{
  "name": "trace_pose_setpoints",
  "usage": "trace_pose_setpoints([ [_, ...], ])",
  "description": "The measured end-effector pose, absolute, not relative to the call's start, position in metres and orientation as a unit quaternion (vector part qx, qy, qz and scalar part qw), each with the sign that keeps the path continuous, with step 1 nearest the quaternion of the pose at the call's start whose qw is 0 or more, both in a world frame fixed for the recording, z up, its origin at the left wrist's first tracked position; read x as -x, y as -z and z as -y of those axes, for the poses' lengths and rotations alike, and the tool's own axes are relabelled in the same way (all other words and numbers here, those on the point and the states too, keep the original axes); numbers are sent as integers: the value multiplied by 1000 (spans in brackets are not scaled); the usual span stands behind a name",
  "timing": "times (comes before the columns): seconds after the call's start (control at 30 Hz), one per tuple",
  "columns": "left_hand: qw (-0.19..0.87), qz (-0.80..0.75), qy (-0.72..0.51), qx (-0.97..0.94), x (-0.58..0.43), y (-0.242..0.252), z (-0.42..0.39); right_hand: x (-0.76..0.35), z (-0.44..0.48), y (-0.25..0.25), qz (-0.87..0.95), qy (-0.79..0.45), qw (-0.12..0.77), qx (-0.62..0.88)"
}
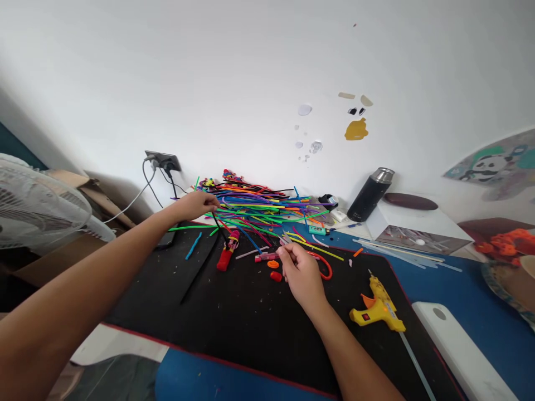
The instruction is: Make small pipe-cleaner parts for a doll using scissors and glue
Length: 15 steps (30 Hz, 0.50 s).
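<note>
My left hand (195,205) reaches out to the left edge of a heap of coloured plastic straws (259,209) at the back of the black mat (234,317); its fingers pinch a thin dark straw (199,273) that slants down across the mat. My right hand (301,273) rests on the mat nearer to me, fingers closed on small scissors or a tool whose pale tips (285,239) point at the heap. A short pink piece (266,257), orange bits (273,265) and a red curved straw (326,267) lie right beside it.
A yellow glue gun (377,309) lies right of my hand. A red lighter-like object (227,255), a black flask (370,195), a white box (418,225), a white fan (37,203) at left and a wall socket with cables (163,161) surround the mat.
</note>
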<state>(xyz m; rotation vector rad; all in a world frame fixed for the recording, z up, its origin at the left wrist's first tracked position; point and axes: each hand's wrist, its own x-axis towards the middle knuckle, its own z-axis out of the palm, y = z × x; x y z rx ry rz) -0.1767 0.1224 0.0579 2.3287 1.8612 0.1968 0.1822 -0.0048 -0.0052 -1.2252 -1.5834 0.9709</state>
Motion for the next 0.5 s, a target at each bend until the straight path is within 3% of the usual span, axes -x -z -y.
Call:
trace_pose_setpoints([
  [0.5,33,-551,13,-834,130,-28,-131,-178,7,7,692,-319,405,505],
])
